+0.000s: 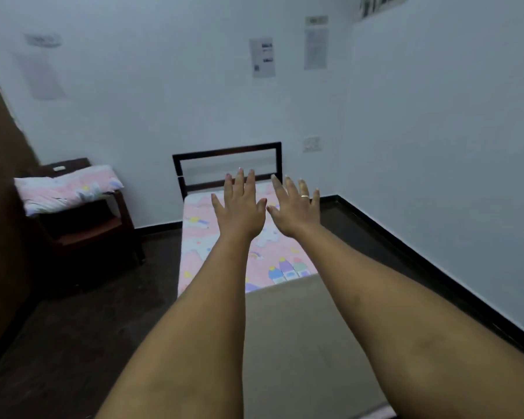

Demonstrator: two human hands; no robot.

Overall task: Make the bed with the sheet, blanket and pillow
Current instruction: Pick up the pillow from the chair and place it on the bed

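A person stands at the foot of a narrow bed, both bare arms stretched straight out over it. The left hand (pixel 239 207) and the right hand (pixel 295 208) are spread wide, palms down, fingers fanned, holding nothing; the right hand wears a ring. The two hands sit just beside each other, thumbs nearly meeting, hovering in line with the far half of the mattress. A pink sheet (pixel 200 246) printed with cartoon shapes covers the far part of the bed, reaching up to the dark metal headboard (pixel 227 152), which stands against the pale back wall. A plain grey-beige blanket (pixel 303 343) covers the near part, and its far edge runs straight across the bed below the wrists. The pillow (pixel 64 189), in matching pink print, lies off the bed on a dark wooden chair (pixel 103 231) to the left, near the headboard end. Dark open floor (pixel 73 343) runs along the bed's left side between bed and chair. On the right, a narrower strip of floor separates the bed from the side wall. Papers (pixel 262 57) hang on the back wall.
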